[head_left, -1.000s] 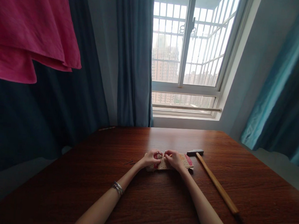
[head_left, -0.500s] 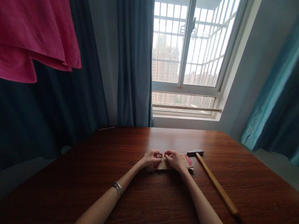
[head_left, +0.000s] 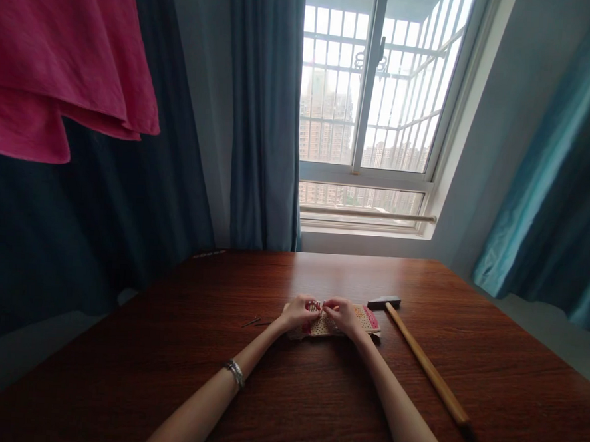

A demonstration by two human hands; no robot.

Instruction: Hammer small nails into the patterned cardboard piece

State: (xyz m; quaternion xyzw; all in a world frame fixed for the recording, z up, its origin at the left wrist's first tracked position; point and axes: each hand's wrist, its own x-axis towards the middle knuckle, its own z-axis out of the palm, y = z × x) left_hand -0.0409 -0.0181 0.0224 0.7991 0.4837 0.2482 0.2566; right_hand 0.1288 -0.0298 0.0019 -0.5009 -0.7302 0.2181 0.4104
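A flat cream board (head_left: 324, 325) dotted with small holes lies on the table, with red and pink patches at its ends and some orange in the middle. My left hand (head_left: 299, 312) rests at its left part, fingers curled together beside several thin dark upright pieces, possibly nails. My right hand (head_left: 340, 313) is over the board's middle, thumb and fingertips pinched close to the left fingertips. Something small and thin shows at the right fingertips, too small to name. What the left fingers hold is hidden.
Right of the board lies a hammer (head_left: 427, 362) with a long wooden handle and dark head. A few thin dark pieces (head_left: 251, 322) lie left of my left hand. The brown wooden table (head_left: 115, 383) reaches toward a barred window (head_left: 367, 105). A pink cloth (head_left: 69, 60) hangs upper left.
My right fingertips have shifted slightly and now pinch together just above the board, near the left fingers. The board and hammer stay in place.
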